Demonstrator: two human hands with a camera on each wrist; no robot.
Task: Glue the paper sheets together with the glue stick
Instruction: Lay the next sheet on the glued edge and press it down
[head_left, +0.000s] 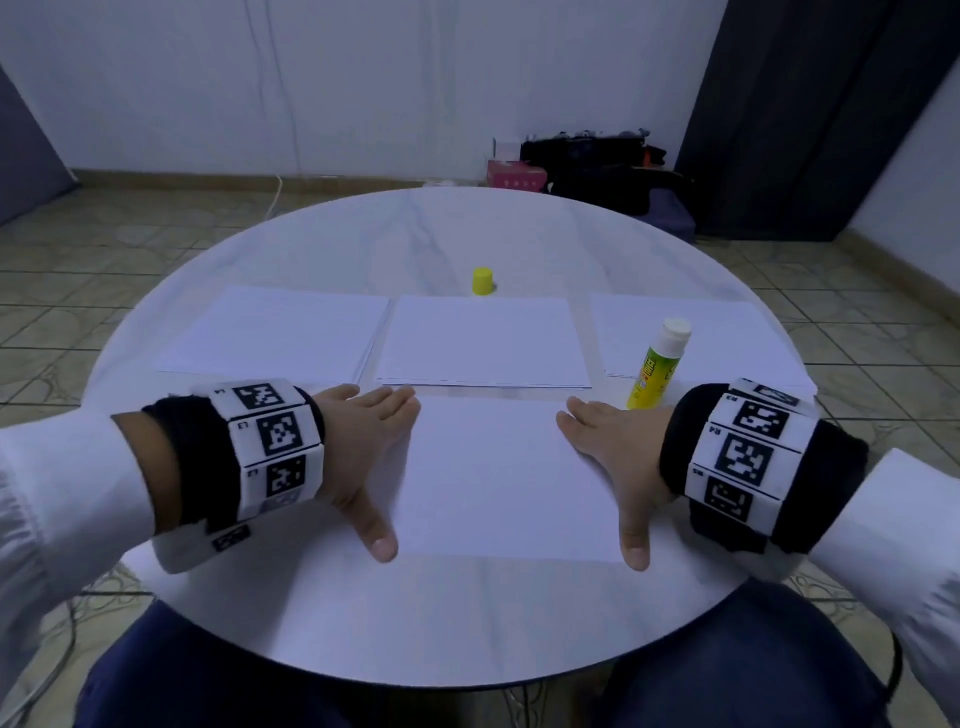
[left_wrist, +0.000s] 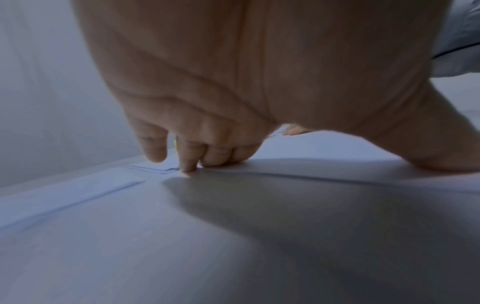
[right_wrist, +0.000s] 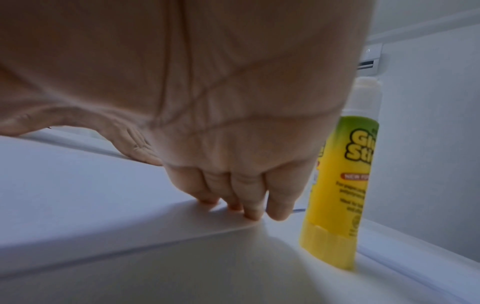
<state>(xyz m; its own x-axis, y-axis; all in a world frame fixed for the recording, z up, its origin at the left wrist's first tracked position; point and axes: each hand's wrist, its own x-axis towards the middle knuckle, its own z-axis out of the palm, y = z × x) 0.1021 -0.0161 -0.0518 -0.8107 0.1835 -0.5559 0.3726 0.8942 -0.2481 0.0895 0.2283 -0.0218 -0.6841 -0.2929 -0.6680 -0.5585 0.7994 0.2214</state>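
White paper makes up nearly everything on the round, faintly veined tabletop (head_left: 322, 244): three flat stacks (head_left: 483, 340) in a row across the middle of the frame, and one sheet (head_left: 498, 478) low at centre. The left hand (head_left: 363, 447) and right hand (head_left: 618, 457) lie flat on that sheet's side edges, fingers straight and thumbs spread; neither grip holds anything, both press. The glue stick (head_left: 657, 364), a yellow-green tube with its white tip bared, stands upright at right of centre, just beside the right hand. Its yellow cap (head_left: 482, 281) sits apart, above the middle stack.

This looks like smoothing or squaring the sheet. To do it well, keep the palms flat and sweep from the centre outward, since thin paper creases easily, and line up the corners before pressing firmly.
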